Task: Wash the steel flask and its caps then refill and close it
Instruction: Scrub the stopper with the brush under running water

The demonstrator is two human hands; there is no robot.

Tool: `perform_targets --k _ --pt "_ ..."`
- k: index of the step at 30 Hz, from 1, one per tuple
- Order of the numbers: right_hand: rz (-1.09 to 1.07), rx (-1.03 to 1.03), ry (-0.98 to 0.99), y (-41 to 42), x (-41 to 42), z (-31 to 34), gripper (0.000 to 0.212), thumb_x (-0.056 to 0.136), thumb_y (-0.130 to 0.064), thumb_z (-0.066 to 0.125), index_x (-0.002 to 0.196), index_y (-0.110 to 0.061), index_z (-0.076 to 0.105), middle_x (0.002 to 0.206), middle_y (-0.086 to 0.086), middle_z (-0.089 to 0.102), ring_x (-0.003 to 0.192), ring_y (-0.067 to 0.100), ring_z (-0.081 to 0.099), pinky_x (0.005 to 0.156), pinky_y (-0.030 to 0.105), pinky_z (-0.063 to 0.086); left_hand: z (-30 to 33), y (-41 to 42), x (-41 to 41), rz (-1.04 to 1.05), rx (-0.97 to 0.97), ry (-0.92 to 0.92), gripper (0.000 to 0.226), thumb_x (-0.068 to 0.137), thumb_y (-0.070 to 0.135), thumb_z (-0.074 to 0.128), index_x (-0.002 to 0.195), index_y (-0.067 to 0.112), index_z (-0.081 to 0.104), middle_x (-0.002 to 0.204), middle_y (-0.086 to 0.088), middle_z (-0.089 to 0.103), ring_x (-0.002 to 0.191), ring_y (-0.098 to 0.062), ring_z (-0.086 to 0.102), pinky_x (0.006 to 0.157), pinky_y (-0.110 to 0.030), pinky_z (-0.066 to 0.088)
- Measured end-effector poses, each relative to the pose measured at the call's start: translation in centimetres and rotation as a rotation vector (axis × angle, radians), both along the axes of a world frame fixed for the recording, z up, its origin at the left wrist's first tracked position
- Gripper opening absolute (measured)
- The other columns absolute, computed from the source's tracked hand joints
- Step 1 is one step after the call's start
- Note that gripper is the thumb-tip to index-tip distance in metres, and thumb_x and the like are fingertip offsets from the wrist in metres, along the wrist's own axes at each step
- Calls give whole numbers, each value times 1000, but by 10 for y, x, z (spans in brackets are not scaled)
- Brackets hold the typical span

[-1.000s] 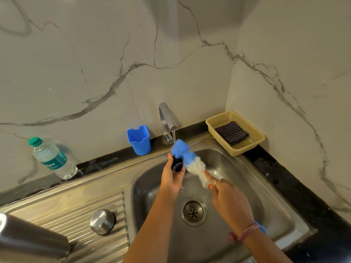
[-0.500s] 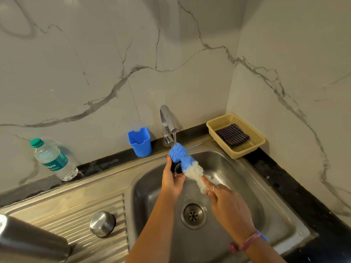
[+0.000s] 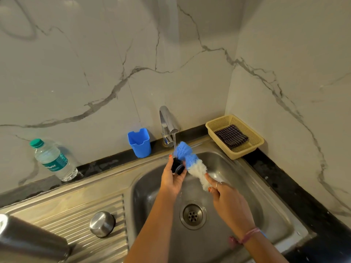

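Observation:
My left hand point(image 3: 171, 179) holds a small black inner cap point(image 3: 177, 166) over the sink basin point(image 3: 247, 186), under the stream from the tap point(image 3: 168, 122). My right hand point(image 3: 226, 198) grips a bottle brush point(image 3: 191, 162) with a blue sponge head and white bristles; the blue head lies against the cap. A domed steel outer cap point(image 3: 102, 223) sits on the ribbed drainboard. The steel flask point(image 3: 28, 242) lies at the lower left, partly cut off by the frame edge.
A blue plastic holder point(image 3: 139, 142) stands left of the tap. A water bottle point(image 3: 53, 160) with a green lid stands on the dark counter strip. A yellow basket point(image 3: 247, 149) with a folded dark cloth point(image 3: 230, 136) sits in the right corner. The drain point(image 3: 192, 216) is below my hands.
The brush has slid a little back along the cap, and the water stream now falls onto the cap and sponge. Both hands stay over the basin.

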State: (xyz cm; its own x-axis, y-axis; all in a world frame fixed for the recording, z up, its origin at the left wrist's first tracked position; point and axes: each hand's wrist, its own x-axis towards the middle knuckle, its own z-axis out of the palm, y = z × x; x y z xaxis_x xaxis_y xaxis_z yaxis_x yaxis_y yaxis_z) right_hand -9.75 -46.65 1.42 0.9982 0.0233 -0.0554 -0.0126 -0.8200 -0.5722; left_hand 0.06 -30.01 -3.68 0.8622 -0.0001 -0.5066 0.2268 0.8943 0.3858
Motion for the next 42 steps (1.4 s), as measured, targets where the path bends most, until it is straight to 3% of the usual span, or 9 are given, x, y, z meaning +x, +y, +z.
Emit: perform_targets --k 6,11,15,19,25,31,36,39,42 --pt "-22 17 11 -4 4 -3 43 100 -28 43 141 -43 40 106 -18 66 79 0 59 63 16 49 -4 6 2 -9 -21 -2 44 98 24 59 135 3 49 133 -27 55 121 -37 59 89 -50 56" --pt "29 -7 -19 3 -6 1 45 100 -32 42 140 -51 33 84 -18 54 69 2 52 54 14 37 -9 6 3 15 -40 34 45 101 30 52 136 2 50 132 -24 59 120 -35 60 95 -50 54" --pt "-10 29 6 -4 2 -4 45 100 -30 42 141 -47 36 108 -17 66 85 1 60 66 16 48 -8 6 1 14 -38 35 49 94 32 62 134 4 52 132 -24 59 117 -32 63 91 -37 57" --pt "38 8 -15 1 -8 0 45 99 -32 42 140 -51 34 96 -15 62 77 3 57 61 16 44 -13 7 3 1 -38 34 49 94 32 61 132 2 56 125 -22 65 118 -30 63 110 -42 45" --pt "12 22 29 -3 14 10 43 101 -28 41 141 -43 38 118 -13 65 96 2 60 76 19 49 -12 5 -4 -20 -17 56 51 92 36 64 131 5 56 131 -20 60 94 -22 65 63 -25 59" --pt "121 -92 -32 1 1 23 45 102 -31 39 142 -49 30 102 -15 63 77 4 60 66 19 50 -20 8 0 33 11 68 55 86 32 69 133 7 56 124 -17 68 118 -27 64 106 -42 48" --pt "59 -72 17 -4 9 25 43 101 -29 40 142 -45 35 108 -16 65 77 0 59 67 17 49 -16 -2 -2 25 18 101 71 73 45 73 134 13 57 129 -14 63 91 -18 63 64 -26 56" --pt "28 -63 2 7 14 23 45 101 -28 39 142 -46 34 107 -15 64 79 3 60 68 21 52 -14 -6 0 25 7 96 60 84 46 66 130 9 58 119 -14 65 91 -21 64 78 -30 55" --pt "72 -79 -19 10 2 21 48 101 -26 39 144 -46 29 100 -14 62 76 4 59 68 21 53 -14 1 4 58 -50 60 44 99 36 55 132 7 55 126 -19 64 113 -32 63 103 -48 48"
